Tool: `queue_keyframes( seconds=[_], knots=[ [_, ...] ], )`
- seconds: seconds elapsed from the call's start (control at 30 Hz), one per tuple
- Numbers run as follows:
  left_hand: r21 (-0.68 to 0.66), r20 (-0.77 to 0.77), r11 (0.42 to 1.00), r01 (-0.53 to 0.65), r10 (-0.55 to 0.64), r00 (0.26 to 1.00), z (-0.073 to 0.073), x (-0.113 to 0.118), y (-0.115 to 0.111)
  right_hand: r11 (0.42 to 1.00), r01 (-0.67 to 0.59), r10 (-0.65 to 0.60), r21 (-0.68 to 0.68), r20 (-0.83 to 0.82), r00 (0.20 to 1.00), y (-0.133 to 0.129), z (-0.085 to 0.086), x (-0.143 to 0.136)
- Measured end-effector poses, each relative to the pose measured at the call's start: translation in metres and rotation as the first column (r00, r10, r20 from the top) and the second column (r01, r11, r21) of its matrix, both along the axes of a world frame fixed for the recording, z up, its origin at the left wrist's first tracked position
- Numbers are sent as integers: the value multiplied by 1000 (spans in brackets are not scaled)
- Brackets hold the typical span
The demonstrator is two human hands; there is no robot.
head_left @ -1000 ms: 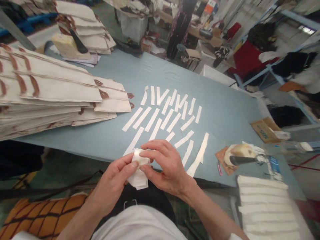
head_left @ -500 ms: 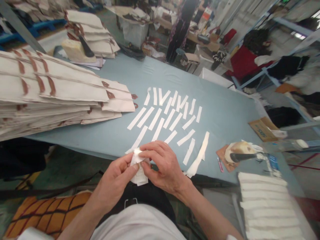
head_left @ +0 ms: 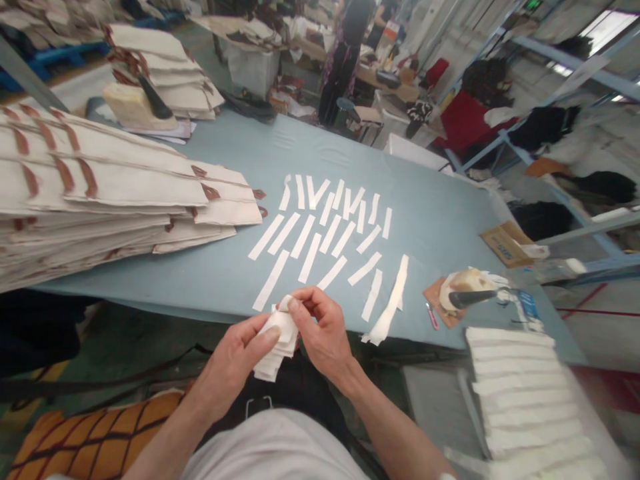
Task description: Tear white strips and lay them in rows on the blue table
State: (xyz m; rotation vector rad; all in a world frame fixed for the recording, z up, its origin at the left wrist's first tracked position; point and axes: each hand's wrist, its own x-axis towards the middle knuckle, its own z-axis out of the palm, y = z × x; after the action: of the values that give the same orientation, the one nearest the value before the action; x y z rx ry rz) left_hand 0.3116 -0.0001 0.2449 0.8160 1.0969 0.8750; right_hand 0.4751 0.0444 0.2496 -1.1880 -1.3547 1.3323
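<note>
1. Hands meet at the lower middle of the frame, just off the near edge of the blue table (head_left: 440,220).
2. The left hand (head_left: 235,363) is closed around a small wad of white strips (head_left: 275,343), thumb pressed on top and fingers curled beneath it.
3. The right hand (head_left: 323,333) is mostly closed, its thumb and forefinger pinched on the upper tip of the same wad, the other fingers bent loosely behind.
4. The wad sits between both hands, held in the air above the person's lap, its lower end hanging below the left thumb.
5. Just beyond the hands, in the middle of the frame, loose white strips (head_left: 327,230) lie flat on the table in rough slanted rows, apart from one another.
6. One longer strip (head_left: 393,307) lies to the right of those rows and reaches the near table edge.
7. At the left of the frame a tall stack of cream fabric panels (head_left: 100,200) with brown tabs rests on the table.
8. A second, smaller stack (head_left: 160,67) stands at the upper left.
9. At the right, a dark-handled tool (head_left: 473,297) lies on a cream pad near the table edge.
10. Below it, at the lower right, sits a pile of folded white cloth (head_left: 525,393).
11. A person (head_left: 345,53) stands at the top middle, beyond the table.
</note>
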Motion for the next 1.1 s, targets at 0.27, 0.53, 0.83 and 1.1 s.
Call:
queue_keyframes(
  seconds=[0.27,0.53,0.83,1.1],
  knots=[
    [-82,7,996,-22,23,1000,-12,15,7,1000,22,-22,-10,57,998,-5,-4,3],
    [-19,-144,998,-61,57,988,-9,20,10,998,-61,58,23,90,994,-7,-8,12],
    [-105,-69,990,-95,88,994,-16,30,16,980,-126,100,153,167,981,6,-9,25],
    [89,-405,991,96,-52,913,-6,43,14,992,91,-84,-84,88,993,19,-6,34]
  ],
)
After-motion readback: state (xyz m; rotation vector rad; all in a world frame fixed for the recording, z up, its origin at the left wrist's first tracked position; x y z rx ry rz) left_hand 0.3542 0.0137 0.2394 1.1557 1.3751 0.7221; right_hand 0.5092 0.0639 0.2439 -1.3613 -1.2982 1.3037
